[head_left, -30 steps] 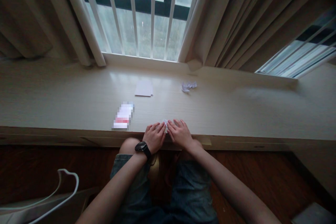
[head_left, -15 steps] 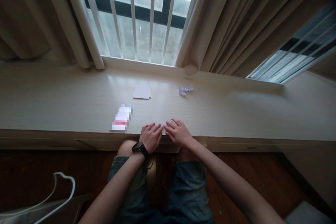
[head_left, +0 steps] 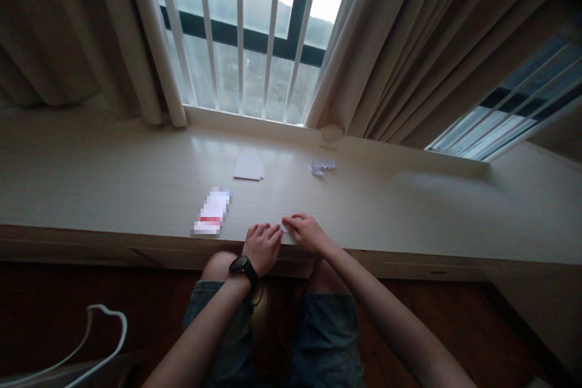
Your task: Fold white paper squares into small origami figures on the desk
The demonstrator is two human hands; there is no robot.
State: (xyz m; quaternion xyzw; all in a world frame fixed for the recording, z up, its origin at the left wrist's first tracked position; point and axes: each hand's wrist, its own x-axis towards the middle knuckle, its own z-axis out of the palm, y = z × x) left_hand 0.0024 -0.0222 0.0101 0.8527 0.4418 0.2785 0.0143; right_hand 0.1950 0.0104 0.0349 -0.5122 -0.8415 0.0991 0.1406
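Note:
A small white piece of folded paper lies at the front edge of the wooden ledge, mostly covered by my fingers. My left hand, with a black watch on its wrist, holds the left side of the paper down with bent fingers. From the right, my right hand pinches the paper between thumb and fingertips. Further back stand small folded paper pieces. To their left is a flat stack of white paper.
A blurred-out white and red rectangular item lies left of my hands. The pale ledge runs below a barred window with beige curtains. A white curved frame is at lower left.
My right fingers have drawn together at the paper, where they were more spread before. My left hand stays beside it. The whole view has tilted up slightly.

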